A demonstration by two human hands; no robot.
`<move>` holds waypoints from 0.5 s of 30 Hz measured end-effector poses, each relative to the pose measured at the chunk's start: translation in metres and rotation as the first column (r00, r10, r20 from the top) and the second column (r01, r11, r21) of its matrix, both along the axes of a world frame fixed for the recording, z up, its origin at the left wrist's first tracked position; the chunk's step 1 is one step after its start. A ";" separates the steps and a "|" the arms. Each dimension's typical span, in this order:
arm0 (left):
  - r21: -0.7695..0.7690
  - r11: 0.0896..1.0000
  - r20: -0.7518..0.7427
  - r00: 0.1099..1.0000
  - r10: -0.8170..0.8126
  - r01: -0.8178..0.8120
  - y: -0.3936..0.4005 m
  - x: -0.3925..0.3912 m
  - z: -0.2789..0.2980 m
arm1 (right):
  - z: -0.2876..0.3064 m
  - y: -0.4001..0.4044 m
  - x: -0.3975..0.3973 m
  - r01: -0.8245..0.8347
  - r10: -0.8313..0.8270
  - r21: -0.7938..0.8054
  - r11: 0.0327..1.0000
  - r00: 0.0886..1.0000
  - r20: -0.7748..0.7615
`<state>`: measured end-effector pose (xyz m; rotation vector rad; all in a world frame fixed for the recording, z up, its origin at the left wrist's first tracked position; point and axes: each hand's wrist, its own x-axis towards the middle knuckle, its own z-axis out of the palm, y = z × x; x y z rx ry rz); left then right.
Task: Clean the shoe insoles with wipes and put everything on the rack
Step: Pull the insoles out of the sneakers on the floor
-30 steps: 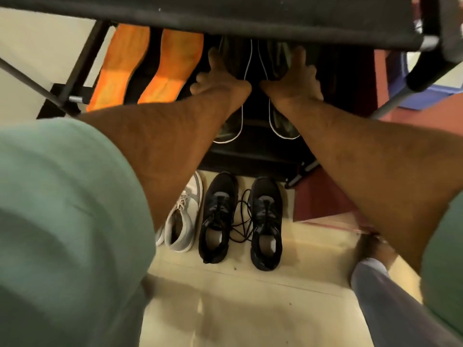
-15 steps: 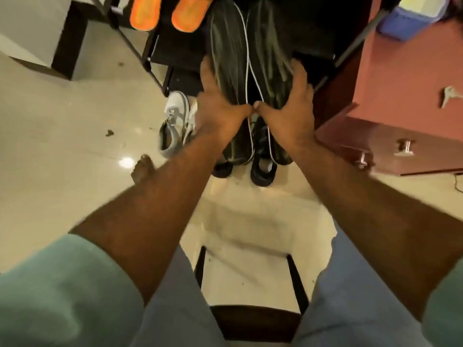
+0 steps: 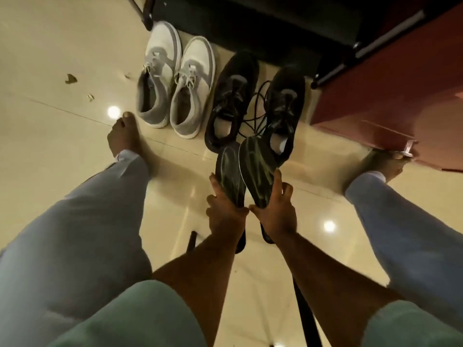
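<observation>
The two dark insoles were off the rack (image 3: 250, 21) now. The left hand (image 3: 225, 216) gripped the left insole (image 3: 230, 176) and the right hand (image 3: 273, 211) gripped the right insole (image 3: 258, 171). Each hand had its fingers curled round the heel end of its own insole. The two hands were close together, almost touching at the thumbs. The insoles stuck up and forward from the hands, side by side, out over the floor (image 3: 62, 46) in front of the person's knees. Their tips reached toward the heels of the black shoes (image 3: 255, 101).

Half a second before, the same hands held these insoles up against the rack shelf, next to a pair of orange insoles. Since then the hands had pulled the dark pair back and down toward the body. The orange insoles were out of sight now, and only the dark bottom of the rack showed at the top.

This probably meant the dark pair was being brought close to be wiped. No wipe showed anywhere in the picture, so that step looked not yet begun.

The white and grey shoes (image 3: 175, 81) and the black shoes stood in a row on the floor just in front of the rack, not on it. They would still need to go up.
</observation>
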<state>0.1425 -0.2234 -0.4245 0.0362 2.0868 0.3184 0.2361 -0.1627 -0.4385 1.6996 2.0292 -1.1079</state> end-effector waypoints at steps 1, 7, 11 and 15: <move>-0.023 1.000 0.012 1.000 -0.002 0.002 -0.001 0.003 -0.013 | -0.012 0.000 0.001 -0.018 0.018 -0.006 1.000 1.000 0.023; -0.156 0.987 0.075 0.995 0.058 -0.046 -0.007 0.011 -0.087 | -0.084 -0.016 0.015 -0.058 0.065 -0.056 0.997 0.989 0.134; -0.180 0.976 0.072 0.988 0.139 -0.124 -0.005 0.011 -0.122 | -0.120 -0.025 0.016 0.009 0.010 -0.091 0.996 0.978 0.207; -0.191 0.969 0.088 0.980 0.179 -0.160 0.004 0.012 -0.141 | -0.143 -0.021 0.009 0.073 -0.047 -0.109 0.991 0.973 0.226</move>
